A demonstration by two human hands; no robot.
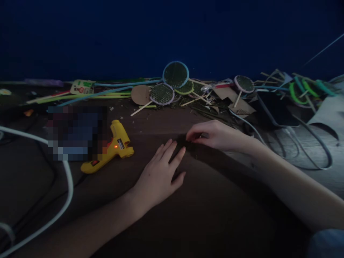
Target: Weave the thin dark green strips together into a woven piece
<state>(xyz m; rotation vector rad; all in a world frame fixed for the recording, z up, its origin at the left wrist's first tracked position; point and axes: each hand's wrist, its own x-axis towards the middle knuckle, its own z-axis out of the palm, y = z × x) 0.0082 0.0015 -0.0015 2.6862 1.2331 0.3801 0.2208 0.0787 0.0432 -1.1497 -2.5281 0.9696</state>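
Observation:
My left hand (158,173) lies palm down over the dark tabletop (193,215), fingers spread and nothing in it. Just right of its fingertips, my right hand (211,135) is closed in a pinch near the surface; anything between thumb and finger is too dark or small to make out. A yellow glue gun (115,148) with a lit red light lies on its side, left of my left hand. Behind the hands are several small round paddles on sticks, among them a blue-rimmed disc (175,74) and a purple-rimmed disc (162,94).
A plain brown disc (141,95) and coloured strips (107,95) lie along the back by the dark blue wall. A phone (276,107) with a cable rests at right, near green rings (295,94). A white cable (69,175) curves across the left. A pixelated patch hides something beside the glue gun.

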